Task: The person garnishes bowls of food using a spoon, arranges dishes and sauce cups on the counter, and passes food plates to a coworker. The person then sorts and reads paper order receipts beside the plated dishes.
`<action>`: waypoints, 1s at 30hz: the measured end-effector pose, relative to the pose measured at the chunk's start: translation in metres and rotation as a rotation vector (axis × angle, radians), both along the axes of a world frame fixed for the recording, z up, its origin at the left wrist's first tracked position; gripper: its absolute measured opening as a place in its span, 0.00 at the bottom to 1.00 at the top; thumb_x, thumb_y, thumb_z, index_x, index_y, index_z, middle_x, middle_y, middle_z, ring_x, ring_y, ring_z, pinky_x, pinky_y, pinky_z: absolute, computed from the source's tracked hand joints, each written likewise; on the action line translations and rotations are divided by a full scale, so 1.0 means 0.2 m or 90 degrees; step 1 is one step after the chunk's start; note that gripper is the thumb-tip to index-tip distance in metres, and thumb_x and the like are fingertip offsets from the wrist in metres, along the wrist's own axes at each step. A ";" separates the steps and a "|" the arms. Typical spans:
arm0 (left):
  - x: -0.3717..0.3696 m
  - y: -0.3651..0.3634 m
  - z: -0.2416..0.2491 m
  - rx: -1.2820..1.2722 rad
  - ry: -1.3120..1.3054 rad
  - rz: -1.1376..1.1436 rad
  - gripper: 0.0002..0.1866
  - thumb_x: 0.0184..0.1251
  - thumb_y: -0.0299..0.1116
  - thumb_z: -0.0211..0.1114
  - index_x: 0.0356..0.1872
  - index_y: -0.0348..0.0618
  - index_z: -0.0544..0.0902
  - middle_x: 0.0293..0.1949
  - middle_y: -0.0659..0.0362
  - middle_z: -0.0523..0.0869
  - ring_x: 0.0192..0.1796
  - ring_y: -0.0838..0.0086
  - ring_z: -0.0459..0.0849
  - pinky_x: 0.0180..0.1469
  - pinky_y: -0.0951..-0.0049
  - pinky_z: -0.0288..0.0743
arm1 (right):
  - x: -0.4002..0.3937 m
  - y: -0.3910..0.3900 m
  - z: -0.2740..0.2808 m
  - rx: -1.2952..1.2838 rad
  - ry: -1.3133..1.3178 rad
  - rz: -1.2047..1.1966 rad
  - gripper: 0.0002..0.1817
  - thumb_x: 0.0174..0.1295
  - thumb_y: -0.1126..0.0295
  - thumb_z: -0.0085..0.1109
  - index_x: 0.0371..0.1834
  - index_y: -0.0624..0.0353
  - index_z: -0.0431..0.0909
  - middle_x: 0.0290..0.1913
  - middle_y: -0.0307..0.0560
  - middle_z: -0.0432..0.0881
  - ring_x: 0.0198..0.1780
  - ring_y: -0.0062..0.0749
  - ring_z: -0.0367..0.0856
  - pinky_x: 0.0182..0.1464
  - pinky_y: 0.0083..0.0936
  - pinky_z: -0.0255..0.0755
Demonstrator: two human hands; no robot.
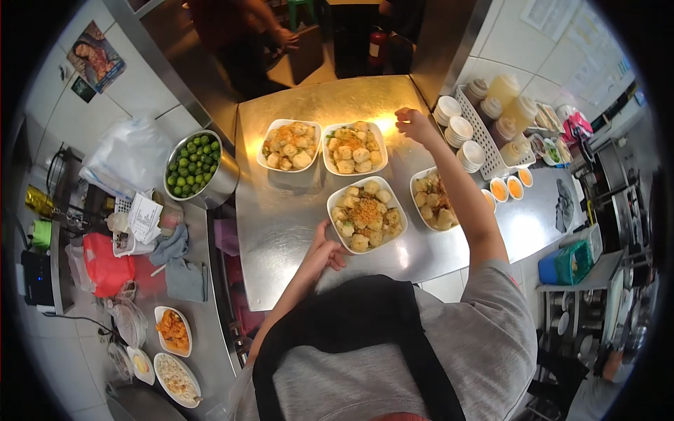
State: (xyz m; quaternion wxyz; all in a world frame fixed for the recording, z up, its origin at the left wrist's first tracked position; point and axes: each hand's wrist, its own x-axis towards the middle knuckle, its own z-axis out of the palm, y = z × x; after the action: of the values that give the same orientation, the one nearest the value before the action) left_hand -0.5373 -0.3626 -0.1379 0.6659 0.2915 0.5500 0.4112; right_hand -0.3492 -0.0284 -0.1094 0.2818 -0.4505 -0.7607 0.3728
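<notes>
My left hand [325,252] is at the lower left corner of a white square bowl [368,215], its fingers bent around the edge. Pale round dumplings topped with brown fried bits fill this bowl. Above the counter's far right part, my right hand [415,125] is raised with fingers slightly curled and apart; nothing shows in it. Just left of it stands a similar dumpling bowl [355,148], with another bowl [289,145] beside that. My right forearm partly covers one more dumpling bowl [433,200].
Stacked white saucers [460,131] and a white basket [484,130] of sauce bottles line the right side, near small orange sauce cups [514,186]. A steel pot [223,168] of green citrus stands left. People [242,35] are beyond the counter [281,231].
</notes>
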 end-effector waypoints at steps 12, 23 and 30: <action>0.12 -0.02 -0.04 0.050 -0.073 0.050 0.38 0.59 0.22 0.45 0.66 0.54 0.35 0.41 0.47 0.77 0.25 0.72 0.81 0.22 0.78 0.76 | 0.97 -0.79 0.02 -0.059 -0.203 -0.175 0.13 0.50 0.79 0.43 0.37 0.68 0.76 0.21 0.54 0.77 0.21 0.38 0.79 0.24 0.32 0.74; 0.20 0.20 -0.03 0.037 -0.066 -0.103 0.36 0.61 0.25 0.46 0.67 0.52 0.39 0.35 0.46 0.82 0.27 0.70 0.83 0.28 0.74 0.80 | 1.07 -1.15 -0.17 -0.098 0.095 -0.379 0.15 0.52 0.78 0.46 0.44 0.69 0.71 0.21 0.54 0.78 0.18 0.34 0.79 0.17 0.24 0.74; 0.41 0.68 -0.08 0.067 -0.087 -0.073 0.18 0.59 0.29 0.49 0.50 0.32 0.65 0.34 0.47 0.81 0.28 0.66 0.84 0.26 0.73 0.81 | 1.24 -1.44 -0.09 -0.068 0.039 -0.407 0.12 0.55 0.75 0.49 0.43 0.68 0.70 0.22 0.54 0.78 0.19 0.33 0.79 0.18 0.23 0.74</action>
State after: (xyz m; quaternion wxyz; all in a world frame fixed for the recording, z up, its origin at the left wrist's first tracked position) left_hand -0.4552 -0.2262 -0.1538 0.7082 0.3283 0.4631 0.4198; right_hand -0.1011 -0.3167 -0.1272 0.3836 -0.6694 -0.5509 0.3183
